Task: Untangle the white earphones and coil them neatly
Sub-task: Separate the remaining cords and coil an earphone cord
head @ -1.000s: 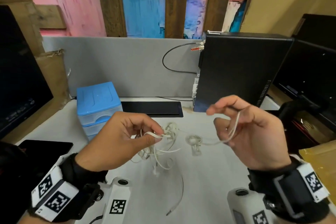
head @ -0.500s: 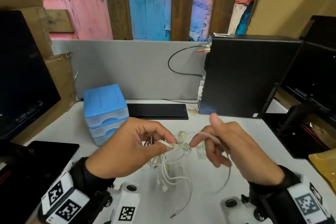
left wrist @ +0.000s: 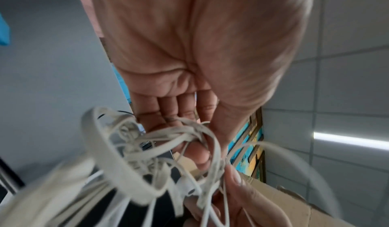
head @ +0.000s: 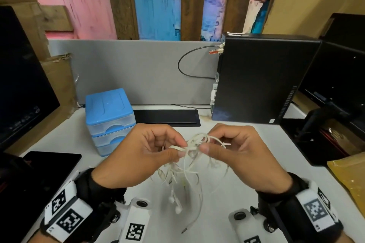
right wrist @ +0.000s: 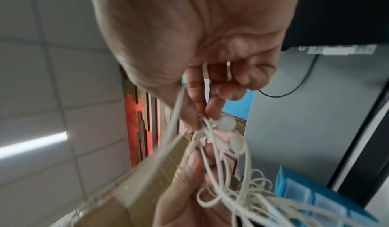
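The white earphones [head: 194,146] are a tangled bunch held in the air over the white desk [head: 227,193]. My left hand [head: 175,149] pinches flat strands on the bunch's left side. My right hand [head: 206,143] pinches the knot from the right, and one cable end sticks out past its fingers. Loose loops hang below, with two earbuds [head: 175,204] and the plug end [head: 185,229] dangling near the desk. The left wrist view shows the earphones [left wrist: 160,155] looping under the left hand's fingers. In the right wrist view the earphones [right wrist: 221,147] run between the fingertips of both hands.
A blue drawer box [head: 110,118] stands left of my hands. A black tablet [head: 167,117] lies behind them and a black computer tower [head: 262,79] stands at the back right. Another dark tablet [head: 49,167] lies at the left, a monitor [head: 21,77] beyond it.
My right hand, which was raised to the right pulling a strand away, has come back in and now pinches the knot beside my left hand. The bunch sits higher and tighter.
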